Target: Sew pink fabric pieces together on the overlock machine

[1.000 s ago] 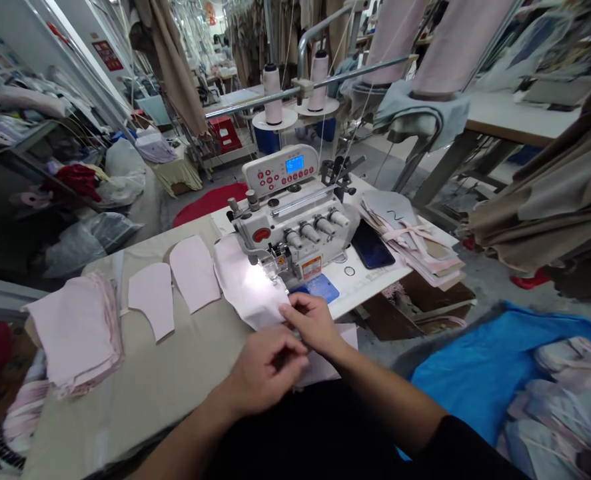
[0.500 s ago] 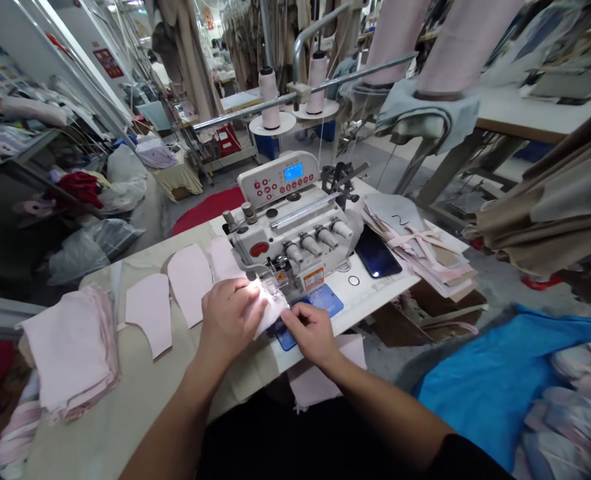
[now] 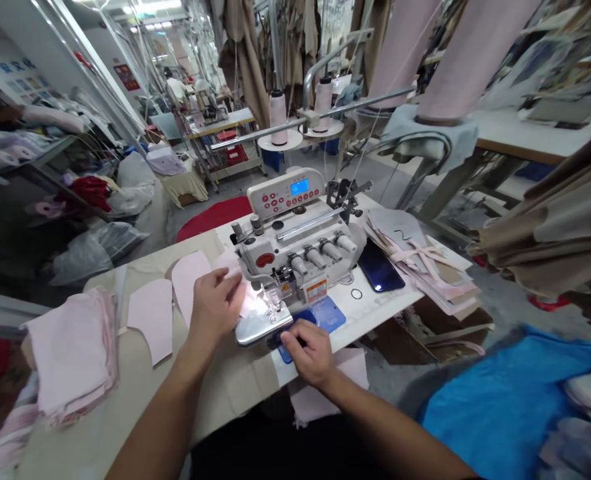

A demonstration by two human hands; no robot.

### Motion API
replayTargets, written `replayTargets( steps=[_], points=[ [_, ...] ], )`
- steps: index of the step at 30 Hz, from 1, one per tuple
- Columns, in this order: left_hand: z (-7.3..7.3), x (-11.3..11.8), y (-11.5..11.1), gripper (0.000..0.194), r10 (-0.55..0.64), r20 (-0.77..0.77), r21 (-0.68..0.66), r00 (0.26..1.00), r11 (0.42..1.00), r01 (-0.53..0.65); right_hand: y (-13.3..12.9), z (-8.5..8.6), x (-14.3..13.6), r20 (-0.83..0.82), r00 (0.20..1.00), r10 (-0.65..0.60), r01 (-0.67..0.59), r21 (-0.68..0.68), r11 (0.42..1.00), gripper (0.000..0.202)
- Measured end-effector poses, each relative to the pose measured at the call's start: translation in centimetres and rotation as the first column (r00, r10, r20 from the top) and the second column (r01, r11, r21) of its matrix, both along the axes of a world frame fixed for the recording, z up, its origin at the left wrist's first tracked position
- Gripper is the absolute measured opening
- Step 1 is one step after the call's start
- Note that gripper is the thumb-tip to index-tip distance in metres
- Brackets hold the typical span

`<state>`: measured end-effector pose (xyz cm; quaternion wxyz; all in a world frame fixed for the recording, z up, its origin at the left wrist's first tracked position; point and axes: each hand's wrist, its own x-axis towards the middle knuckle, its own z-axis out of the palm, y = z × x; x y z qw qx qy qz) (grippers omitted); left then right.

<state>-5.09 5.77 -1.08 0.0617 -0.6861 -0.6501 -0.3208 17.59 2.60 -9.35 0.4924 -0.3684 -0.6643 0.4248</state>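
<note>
A white overlock sewing machine stands on the table, its lamp shining on the needle area. Pink fabric lies lit beside the presser foot, at the back left of the bare metal plate. My left hand has its fingers and thumb closed on this fabric, left of the needle. My right hand is at the plate's front right corner, its fingers curled and thumb bent in, with nothing visible between them. Cut pink pieces lie flat to the left of my left hand.
A stack of pink fabric rests at the table's left. Right of the machine are a phone, a black ring and a tied bundle of cut pieces. Another pink piece hangs below the front edge. Thread cones stand behind.
The pink fabric has moved back and left off the metal plate, along with my left hand. My right hand is no longer at the fabric's edge. The view has tilted up slightly.
</note>
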Motion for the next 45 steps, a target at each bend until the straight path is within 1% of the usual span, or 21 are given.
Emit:
replayTargets(
  steps=[7,11,13,15,16,18,19,20,22,23,25,27,28,29,31,33,35,39,41,42,45],
  points=[
    [-0.3,0.8,-4.7,0.029,0.082,-0.002,0.049,0.997,0.995,-0.081,-0.2,0.5,-0.1,0.075,0.997,0.029,-0.032,0.038,0.999,0.033],
    [0.2,2.6,-8.1,0.035,0.033,0.065,0.088,0.997,0.995,-0.039,-0.4,1.3,-0.7,0.009,0.989,0.145,-0.142,-0.146,0.979,0.036],
    [0.1,4.6,-10.6,0.041,-0.048,0.158,0.059,0.986,0.997,0.039,-0.6,1.8,-1.0,-0.132,0.974,0.184,-0.220,-0.355,0.909,0.047],
    [-0.7,7.2,-13.3,0.047,-0.249,0.272,-0.039,0.929,0.962,0.270,-0.9,2.4,-1.0,-0.346,0.931,0.120,-0.307,-0.557,0.772,0.053],
    [-1.4,8.5,-14.5,0.048,-0.395,0.339,-0.107,0.854,0.885,0.452,-1.0,2.6,-0.8,-0.447,0.892,0.061,-0.362,-0.630,0.688,0.051],
    [-3.6,10.8,-16.3,0.039,-0.585,0.518,-0.216,0.624,0.617,0.757,-1.1,3.1,-0.2,-0.597,0.800,-0.060,-0.489,-0.707,0.511,0.046],
    [-4.9,11.6,-16.9,0.031,-0.561,0.623,-0.241,0.545,0.524,0.817,-1.0,3.3,0.2,-0.644,0.757,-0.112,-0.544,-0.716,0.438,0.042],
    [-6.2,12.3,-17.1,0.024,-0.469,0.727,-0.273,0.501,0.472,0.838,-0.9,3.4,0.6,-0.676,0.719,-0.161,-0.586,-0.714,0.382,0.038],
    [-8.7,13.1,-17.1,0.022,-0.096,0.890,-0.353,0.445,0.470,0.809,-0.6,3.5,1.1,-0.707,0.666,-0.237,-0.631,-0.704,0.327,0.031],
    [-9.7,13.3,-16.9,0.030,0.126,0.921,-0.381,0.368,0.480,0.790,-0.6,3.5,1.3,-0.711,0.656,-0.253,-0.639,-0.702,0.315,0.030],
    [-11.2,13.5,-16.4,0.048,0.463,0.883,-0.341,0.075,0.522,0.782,-1.0,3.4,1.5,-0.711,0.662,-0.238,-0.644,-0.702,0.305,0.031],
    [-11.9,13.5,-16.0,0.054,0.557,0.792,-0.183,-0.248,0.605,0.775,-1.8,3.2,1.9,-0.715,0.667,-0.211,-0.628,-0.691,0.357,0.034],
    [-12.2,13.4,-16.0,0.052,0.543,0.758,-0.106,-0.360,0.648,0.754,-2.4,3.0,2.3,-0.722,0.661,-0.205,-0.614,-0.677,0.406,0.036],
    [-12.4,13.4,-16.0,0.049,0.514,0.740,-0.050,-0.434,0.686,0.726,-3.0,2.7,3.0,-0.730,0.654,-0.200,-0.595,-0.659,0.460,0.041],
    [-13.0,13.0,-16.4,0.047,0.452,0.740,-0.020,-0.497,0.754,0.656,-4.1,1.7,5.0,-0.724,0.663,-0.192,-0.544,-0.642,0.541,0.048],
    [-13.8,12.5,-17.1,0.047,0.450,0.740,-0.066,-0.499,0.788,0.612,-4.9,-0.1,7.9,-0.666,0.719,-0.199,-0.468,-0.675,0.570,0.048],
    [-14.4,11.8,-17.9,0.047,0.516,0.725,-0.124,-0.457,0.750,0.650,-5.4,-2.3,11.0,-0.553,0.805,-0.217,-0.367,-0.749,0.551,0.043],
    [-15.2,11.2,-18.8,0.053,0.643,0.735,-0.249,-0.218,0.554,0.795,-5.7,-7.1,16.1,-0.235,0.958,-0.163,-0.132,-0.870,0.475,0.044],
    [-15.6,11.4,-18.4,0.055,0.586,0.805,-0.314,-0.095,0.556,0.769,-5.4,-9.1,17.4,-0.094,0.986,-0.136,-0.012,-0.859,0.512,0.047],
    [-15.9,11.6,-17.9,0.055,0.537,0.844,-0.364,-0.010,0.586,0.724,-5.1,-10.0,17.7,-0.044,0.990,-0.136,0.037,-0.843,0.536,0.048],
    [-16.8,12.0,-16.6,0.053,0.416,0.812,-0.581,0.409,0.639,0.504,-3.9,-12.5,17.7,0.049,0.985,-0.166,0.139,-0.796,0.588,0.052]
  ],
)
